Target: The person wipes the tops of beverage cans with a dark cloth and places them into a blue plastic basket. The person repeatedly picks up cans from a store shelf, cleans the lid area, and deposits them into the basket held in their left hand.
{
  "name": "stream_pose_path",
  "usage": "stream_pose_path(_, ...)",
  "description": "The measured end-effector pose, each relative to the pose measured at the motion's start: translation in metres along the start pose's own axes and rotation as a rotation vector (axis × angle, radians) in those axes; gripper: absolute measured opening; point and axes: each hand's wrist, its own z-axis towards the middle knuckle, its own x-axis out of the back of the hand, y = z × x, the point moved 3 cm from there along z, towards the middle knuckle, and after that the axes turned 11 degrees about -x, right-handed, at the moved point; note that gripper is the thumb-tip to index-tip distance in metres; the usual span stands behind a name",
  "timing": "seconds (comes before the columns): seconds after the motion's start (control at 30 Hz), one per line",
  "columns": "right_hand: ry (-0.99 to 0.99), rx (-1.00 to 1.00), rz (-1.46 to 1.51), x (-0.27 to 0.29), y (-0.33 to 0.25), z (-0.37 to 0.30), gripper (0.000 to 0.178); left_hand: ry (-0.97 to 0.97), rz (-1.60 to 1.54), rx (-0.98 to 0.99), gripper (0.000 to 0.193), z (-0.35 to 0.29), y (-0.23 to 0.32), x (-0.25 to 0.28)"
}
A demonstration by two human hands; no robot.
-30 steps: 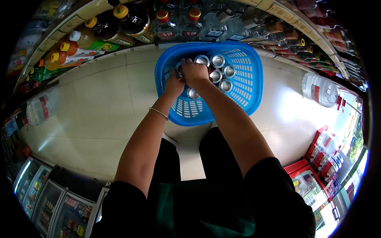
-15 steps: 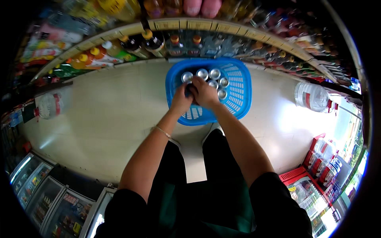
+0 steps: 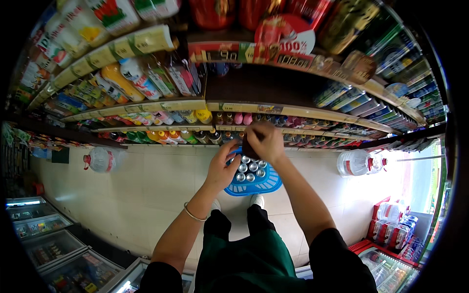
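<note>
In the head view, the person's right hand point(image 3: 268, 141) is raised over the far side of the blue basket point(image 3: 254, 192), its fingers curled and gripping a dark brown thing point(image 3: 251, 143), whose shape is mostly hidden. The left hand point(image 3: 222, 168) is just beside it, fingers parted and thumb apart, with nothing visible in its grasp; whether its fingertips touch the brown thing cannot be told. Below the hands, several cans point(image 3: 253, 166) stand close together in the basket, their silver ends up. The basket sits on the pale floor point(image 3: 146, 195) just ahead of the person's white shoes point(image 3: 257, 200). Beyond the hands rise the shelves point(image 3: 273, 88), with bottles point(image 3: 132, 80) to the left and red containers point(image 3: 210, 12) higher up. A large clear jug point(image 3: 355, 162) lies on the right, and glass-topped freezers point(image 3: 80, 273) line the lower left.
</note>
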Motion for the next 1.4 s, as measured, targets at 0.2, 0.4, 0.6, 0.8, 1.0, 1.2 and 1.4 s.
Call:
stream_pose_path(0.2, 0.202, 0.002, -0.277, 0.026, -0.002, 0.172, 0.052, 0.031, -0.085, -0.018, 0.041, 0.04, 0.075, 0.019)
stream_pose_path(0.4, -0.063, -0.253, -0.634, 0.015, 0.011, 0.223, 0.058, 0.093, -0.123, 0.004, 0.039, 0.062, 0.069, 0.028)
stream_pose_path(0.6, -0.036, -0.292, -0.659, 0.033, 0.022, 0.221, 0.063, 0.014, -0.119, 0.018, 0.037, 0.087, 0.077, 0.025)
stream_pose_path(0.8, 0.138, -0.194, -0.633, 0.017, 0.009, 0.176, 0.069, -0.028, -0.053, 0.037, 0.035, 0.101, 0.066, 0.04)
stream_pose_path(1.0, 0.129, -0.195, -0.239, 0.055, -0.051, 0.088, 0.068, 0.011, 0.139, -0.005, 0.054, 0.113, 0.061, 0.025)
stream_pose_path(1.2, -0.153, -0.032, -0.185, 0.104, -0.097, 0.035, 0.081, -0.153, 0.503, -0.423, 0.095, 0.121, 0.125, -0.012)
stream_pose_path(1.4, -0.175, -0.033, 0.109, 0.145, -0.149, -0.001, 0.09, -0.163, 0.148, -0.223, 0.079, 0.075, 0.162, -0.019)
